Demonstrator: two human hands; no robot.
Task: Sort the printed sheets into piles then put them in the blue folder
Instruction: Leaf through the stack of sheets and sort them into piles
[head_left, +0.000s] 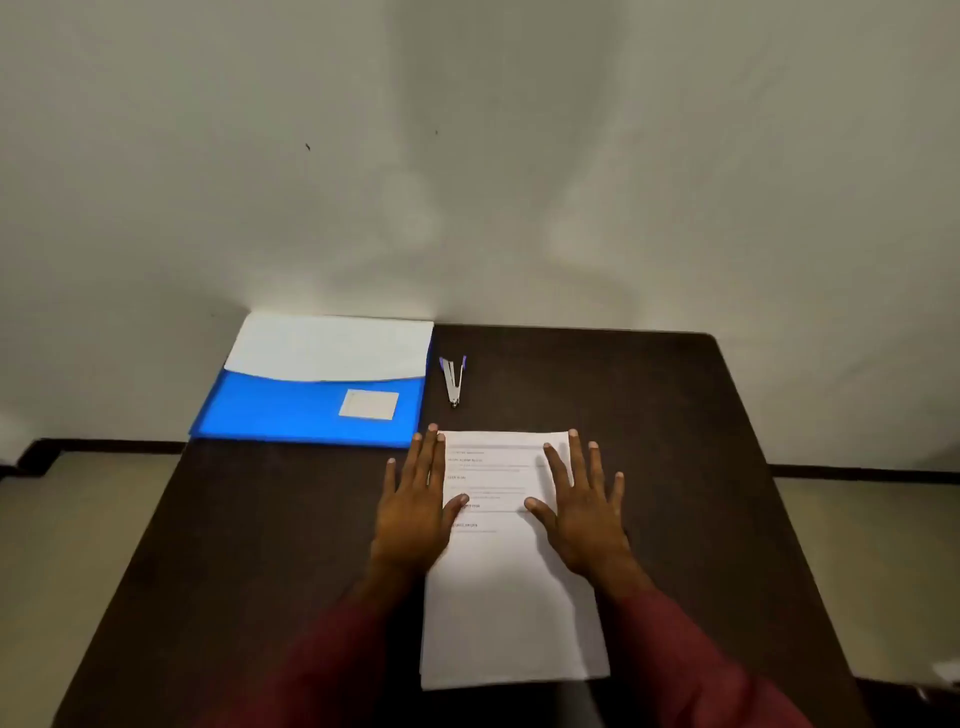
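Stack of printed sheets (511, 587) lies flat on dark table (727, 467), centre-front, long side running away from the person, text on the upper half of the top page, too small to read. Left hand (415, 512) is palm down with fingers straight and spread, sitting along the stack's left edge; thumb and the inner fingers overlap the paper, outer fingers are on the table just beside it. Right hand (584, 512) is also flat, fingers straight and fanned, over the stack's right edge near the top corner, thumb pointing inward on the page, little finger off the paper. Neither hand holds anything, both just rest on the sheets, one each side, with the printed text visible between them. Dark red sleeves (322, 670) run back to the bottom edge.

Blue folder (311, 410) is at the far left corner of the table, closed, pale flap on top and a small label on the front; it hangs past the table's left edge, apart from the sheets. A staple remover (453, 379) lies just right of the folder, beyond the stack's far edge, touching neither
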